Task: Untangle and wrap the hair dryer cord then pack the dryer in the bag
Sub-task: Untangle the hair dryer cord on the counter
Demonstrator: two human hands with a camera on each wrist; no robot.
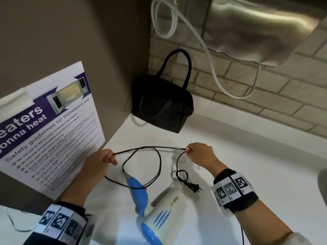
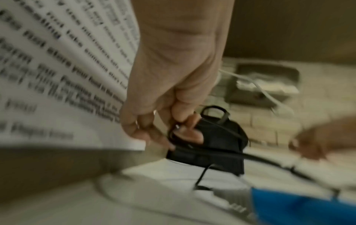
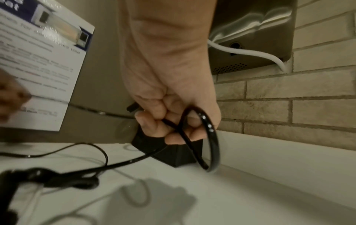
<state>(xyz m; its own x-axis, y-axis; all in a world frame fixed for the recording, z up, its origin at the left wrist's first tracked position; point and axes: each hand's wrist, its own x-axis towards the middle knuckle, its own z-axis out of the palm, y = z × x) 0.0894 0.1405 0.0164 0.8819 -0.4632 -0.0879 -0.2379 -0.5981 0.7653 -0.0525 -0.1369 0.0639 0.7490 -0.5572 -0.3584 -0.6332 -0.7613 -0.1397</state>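
Observation:
A white and blue hair dryer (image 1: 160,214) lies on the white counter (image 1: 238,156) near its front edge. Its black cord (image 1: 150,148) runs stretched between my two hands above the counter. My left hand (image 1: 104,160) pinches the cord (image 2: 192,148) at one end of the stretch, and my right hand (image 1: 198,153) grips it (image 3: 194,137) at the other. More cord loops on the counter, and a small knot sits just above the plug (image 1: 192,186). The black bag (image 1: 162,103) with handles stands in the back corner; whether it is unzipped I cannot tell.
A microwave safety poster (image 1: 49,131) leans on the brown wall at the left, close to my left hand. A steel appliance (image 1: 256,29) hangs on the brick wall (image 1: 265,96), with a white cable (image 1: 210,59) drooping below it. A thin wire (image 1: 12,225) lies at the front left.

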